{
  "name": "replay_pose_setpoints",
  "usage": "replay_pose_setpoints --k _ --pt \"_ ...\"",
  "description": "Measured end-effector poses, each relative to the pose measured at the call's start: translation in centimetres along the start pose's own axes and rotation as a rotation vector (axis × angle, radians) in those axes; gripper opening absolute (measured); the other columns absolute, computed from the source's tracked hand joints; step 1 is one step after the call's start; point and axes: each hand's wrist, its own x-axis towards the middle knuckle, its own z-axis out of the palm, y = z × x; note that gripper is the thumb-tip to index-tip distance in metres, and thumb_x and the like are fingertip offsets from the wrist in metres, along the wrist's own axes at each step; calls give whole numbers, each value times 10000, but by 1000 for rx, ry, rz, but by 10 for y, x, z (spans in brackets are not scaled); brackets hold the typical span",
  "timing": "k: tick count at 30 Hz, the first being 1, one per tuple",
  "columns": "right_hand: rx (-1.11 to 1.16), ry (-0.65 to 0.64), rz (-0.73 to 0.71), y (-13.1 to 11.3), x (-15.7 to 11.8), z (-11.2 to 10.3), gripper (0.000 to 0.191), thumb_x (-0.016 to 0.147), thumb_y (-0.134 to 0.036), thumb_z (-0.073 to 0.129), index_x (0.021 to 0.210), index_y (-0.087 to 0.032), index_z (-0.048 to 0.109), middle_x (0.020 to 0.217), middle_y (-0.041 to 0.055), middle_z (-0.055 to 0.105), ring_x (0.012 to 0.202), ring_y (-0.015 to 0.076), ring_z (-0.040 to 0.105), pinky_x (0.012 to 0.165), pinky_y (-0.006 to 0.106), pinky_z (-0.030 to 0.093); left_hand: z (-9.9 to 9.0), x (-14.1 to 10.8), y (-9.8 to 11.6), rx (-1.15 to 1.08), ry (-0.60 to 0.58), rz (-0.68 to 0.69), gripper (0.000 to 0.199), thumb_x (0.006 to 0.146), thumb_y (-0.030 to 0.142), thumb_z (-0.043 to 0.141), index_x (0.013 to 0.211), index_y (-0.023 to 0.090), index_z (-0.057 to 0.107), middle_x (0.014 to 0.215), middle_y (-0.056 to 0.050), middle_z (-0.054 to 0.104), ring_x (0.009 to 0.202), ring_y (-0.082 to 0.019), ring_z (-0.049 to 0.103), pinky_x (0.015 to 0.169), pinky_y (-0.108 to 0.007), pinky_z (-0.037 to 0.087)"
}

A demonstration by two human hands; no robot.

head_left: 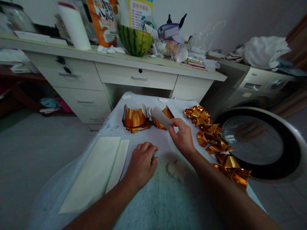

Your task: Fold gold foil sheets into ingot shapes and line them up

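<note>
Two bare hands show in the head view, both above a surface (155,198) with a pale blue cover. The right hand (181,134) is closed in a pinch, with the thumb and a finger on the near end of a pale strip (160,117). The strip is long and flat, and its end looks round. It points away from the right hand, up and to the left, so its long way runs on a slant. Its far end is in front of the right gold stack (168,111) and hides part of it. I cannot tell if the strip touches that stack or is just above it. The left gold stack (134,117) sits just beside, bent up like a little boat. The right hand is nearer to both stacks. The left hand (144,161) is lower and to the left, with its fingers bent. Something small and gray may be by its fingertips, but I cannot tell if it holds anything. Left of it lies flat white paper (92,169), with its long side running away from the person. On the right, shiny gold shapes (212,135) lie in a row, next to a round door (291,150).
</note>
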Motion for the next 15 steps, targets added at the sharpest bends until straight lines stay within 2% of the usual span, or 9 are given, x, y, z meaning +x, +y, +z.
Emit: replay_pose_setpoints --k 2,4,6,8,10,12,14,15 --pt "40 -61 -29 -5 -13 -15 198 840 -155 505 979 -204 637 967 80 684 936 225 625 858 359 485 -1 1 -2 -178 73 -61 219 922 266 515 1126 205 569 1133 -81 588 1075 -250 540 957 -454 450" --pt "68 -176 -78 -10 -26 -27 229 812 -115 492 959 -218 634 1000 78 684 977 227 618 885 376 479 -3 1 -3 -344 185 -155 260 973 357 431 1191 233 501 1199 -82 563 1090 -228 549 960 -435 462" --pt "138 -337 -153 -11 -36 -36 265 762 -99 496 955 -222 630 1093 83 667 1065 239 594 941 410 458 -4 2 -5 -427 302 -234 278 993 393 361 1215 259 462 1249 -84 524 1116 -216 543 978 -425 458" --pt "208 -384 -133 -10 -42 -40 256 759 -120 482 944 -222 628 1097 79 660 1076 239 585 937 412 455 -6 3 -6 -439 384 -266 278 994 398 338 1206 268 461 1261 -90 485 1148 -216 525 1001 -419 446" --pt "237 -326 -78 -6 -44 -38 188 804 -166 456 887 -221 616 995 72 659 994 232 593 887 396 463 -6 4 -8 -424 433 -277 280 988 403 350 1206 267 463 1260 -97 460 1167 -224 511 998 -419 448" --pt "163 -178 16 -1 -45 -33 124 832 -200 456 830 -224 578 877 57 626 894 226 577 827 382 457 -7 4 -9 -378 439 -250 272 981 397 376 1188 260 486 1242 -95 476 1181 -238 497 1008 -437 433" --pt "50 -63 97 4 -46 -26 61 821 -240 510 852 -220 557 874 58 590 892 237 551 813 386 449 -7 5 -10 -314 392 -185 240 974 372 402 1123 244 540 1184 -82 531 1167 -247 500 1019 -455 408" --pt "12 -37 121 6 -47 -22 124 809 -264 543 920 -212 564 926 70 588 928 249 543 829 396 448 -8 5 -10 -287 354 -150 226 971 355 409 1077 234 567 1139 -74 562 1142 -246 512 1012 -455 405"
